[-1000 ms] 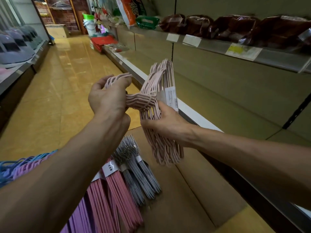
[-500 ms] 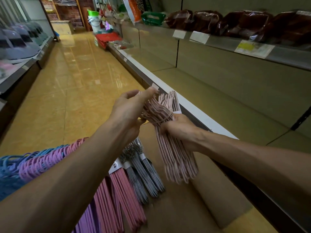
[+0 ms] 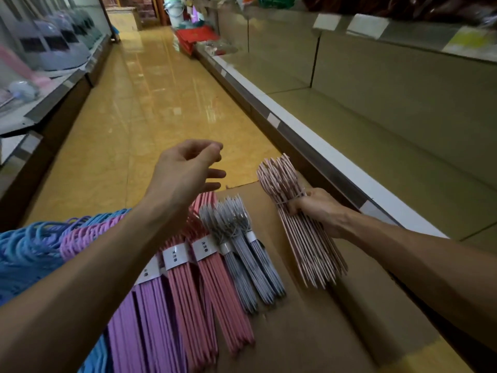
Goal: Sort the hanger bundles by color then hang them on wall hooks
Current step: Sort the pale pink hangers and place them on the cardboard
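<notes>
The pale pink bundle (image 3: 301, 219) is held by the right hand (image 3: 317, 208) at frame right; it should be laid flat beside the grey bundles (image 3: 242, 254). Nothing is held by the loosely open left hand (image 3: 185, 170).

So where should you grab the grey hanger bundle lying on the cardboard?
Probably around the white paper band on the grey hanger bundle, coming down from above. It lies flat on the cardboard, and there the hangers are bound tight, so they shouldn't fan apart.

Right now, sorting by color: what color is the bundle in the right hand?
Pale pink bundle, head view.
</notes>
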A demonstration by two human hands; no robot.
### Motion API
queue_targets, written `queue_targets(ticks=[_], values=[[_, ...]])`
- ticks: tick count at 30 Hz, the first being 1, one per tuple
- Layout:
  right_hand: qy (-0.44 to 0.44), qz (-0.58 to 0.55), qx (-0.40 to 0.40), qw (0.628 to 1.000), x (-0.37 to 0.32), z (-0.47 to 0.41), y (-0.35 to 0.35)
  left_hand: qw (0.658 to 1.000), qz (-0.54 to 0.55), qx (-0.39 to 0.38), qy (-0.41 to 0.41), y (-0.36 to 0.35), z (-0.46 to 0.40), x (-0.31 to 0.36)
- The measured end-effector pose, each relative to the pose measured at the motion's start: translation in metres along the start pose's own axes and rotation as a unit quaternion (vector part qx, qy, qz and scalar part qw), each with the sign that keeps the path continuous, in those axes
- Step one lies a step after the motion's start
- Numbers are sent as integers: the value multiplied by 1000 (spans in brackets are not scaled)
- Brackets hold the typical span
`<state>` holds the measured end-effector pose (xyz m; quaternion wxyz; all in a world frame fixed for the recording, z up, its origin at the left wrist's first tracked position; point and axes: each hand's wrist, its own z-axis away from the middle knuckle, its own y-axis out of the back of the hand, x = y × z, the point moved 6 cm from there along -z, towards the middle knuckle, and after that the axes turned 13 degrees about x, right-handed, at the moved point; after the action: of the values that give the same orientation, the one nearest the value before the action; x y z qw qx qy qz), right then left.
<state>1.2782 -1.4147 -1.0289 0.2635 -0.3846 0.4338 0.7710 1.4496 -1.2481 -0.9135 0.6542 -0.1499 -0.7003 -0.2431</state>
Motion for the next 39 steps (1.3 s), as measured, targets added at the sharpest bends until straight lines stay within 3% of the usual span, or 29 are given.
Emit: queue_targets(ticks=[11, 24, 34, 39], values=[[-10, 20, -18, 1000, 13, -22, -55, 998, 1, 50, -45, 48, -8, -25], [-12, 12, -54, 998, 34, -26, -72, 999, -2, 26, -45, 56, -6, -38], [119, 182, -61, 974, 20, -15, -63, 997, -52, 11, -61, 79, 11, -44], [181, 358, -33, 915, 16, 1, -58, 994, -83, 2, -69, 101, 21, -45]])
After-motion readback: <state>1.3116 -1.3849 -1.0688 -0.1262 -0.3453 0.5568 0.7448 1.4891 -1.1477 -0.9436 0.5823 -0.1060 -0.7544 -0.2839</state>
